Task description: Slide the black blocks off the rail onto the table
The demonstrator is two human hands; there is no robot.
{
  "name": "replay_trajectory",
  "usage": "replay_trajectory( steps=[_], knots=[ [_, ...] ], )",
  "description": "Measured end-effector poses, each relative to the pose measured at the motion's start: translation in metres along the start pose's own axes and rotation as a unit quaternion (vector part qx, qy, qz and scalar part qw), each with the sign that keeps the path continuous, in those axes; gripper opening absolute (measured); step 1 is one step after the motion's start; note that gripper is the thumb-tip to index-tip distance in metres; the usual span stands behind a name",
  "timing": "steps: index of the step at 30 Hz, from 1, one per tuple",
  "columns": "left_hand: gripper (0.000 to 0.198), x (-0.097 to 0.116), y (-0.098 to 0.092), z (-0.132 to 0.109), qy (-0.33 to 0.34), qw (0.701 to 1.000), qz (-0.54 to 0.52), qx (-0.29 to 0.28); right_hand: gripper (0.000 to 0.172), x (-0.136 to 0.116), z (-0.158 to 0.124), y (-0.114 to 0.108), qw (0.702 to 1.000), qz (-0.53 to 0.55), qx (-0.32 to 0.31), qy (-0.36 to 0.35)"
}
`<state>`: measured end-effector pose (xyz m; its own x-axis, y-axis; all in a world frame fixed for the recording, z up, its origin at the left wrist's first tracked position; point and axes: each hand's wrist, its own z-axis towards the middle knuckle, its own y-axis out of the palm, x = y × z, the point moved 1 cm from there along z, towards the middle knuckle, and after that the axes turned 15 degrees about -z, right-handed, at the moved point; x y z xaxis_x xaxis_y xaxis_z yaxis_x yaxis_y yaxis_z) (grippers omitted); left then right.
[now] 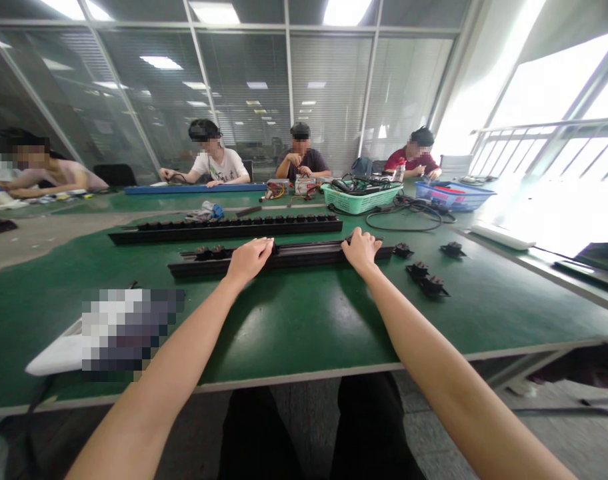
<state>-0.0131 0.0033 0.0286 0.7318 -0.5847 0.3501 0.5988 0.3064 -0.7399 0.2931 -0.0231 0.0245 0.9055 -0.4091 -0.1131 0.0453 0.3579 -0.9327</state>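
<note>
A long black power-strip rail (304, 254) lies across the green table (294, 327) in front of me, with two black socket modules (211, 253) seated near its left end. My left hand (251, 257) rests on the rail's middle with its fingers curled over the top edge. My right hand (360, 248) grips the rail further right, fingers folded over it. A second, longer black rail (224, 229) filled with several socket modules lies just behind. Loose black socket modules (426, 278) sit on the table to the right of my right hand.
A white object with a blurred patch (59, 353) lies near the front left edge. A green basket (360, 197) with cables, a blue tray (454, 195) and a black cable loop (409, 220) stand at the back right. Several people sit working along the far side.
</note>
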Motion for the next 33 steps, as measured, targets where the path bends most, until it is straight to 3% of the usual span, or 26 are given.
replay_trajectory(
  steps=[9, 19, 25, 33],
  knots=[
    [0.047, 0.0, -0.001, -0.004, 0.023, 0.999, -0.028, 0.016, 0.034, 0.0, -0.005, -0.003, 0.999, 0.011, 0.001, -0.037],
    [0.045, 0.009, 0.001, -0.007, 0.024, 0.998, -0.035, 0.036, 0.027, 0.022, 0.022, 0.002, 0.991, -0.011, -0.036, -0.132],
    [0.043, 0.019, 0.003, -0.008, 0.021, 0.999, -0.011, 0.03, 0.028, 0.048, 0.022, 0.015, 0.983, 0.032, 0.009, -0.18],
    [0.044, 0.019, 0.004, -0.008, 0.032, 0.999, 0.006, 0.018, 0.034, 0.046, 0.019, 0.014, 0.984, -0.013, 0.032, -0.176]
  ],
)
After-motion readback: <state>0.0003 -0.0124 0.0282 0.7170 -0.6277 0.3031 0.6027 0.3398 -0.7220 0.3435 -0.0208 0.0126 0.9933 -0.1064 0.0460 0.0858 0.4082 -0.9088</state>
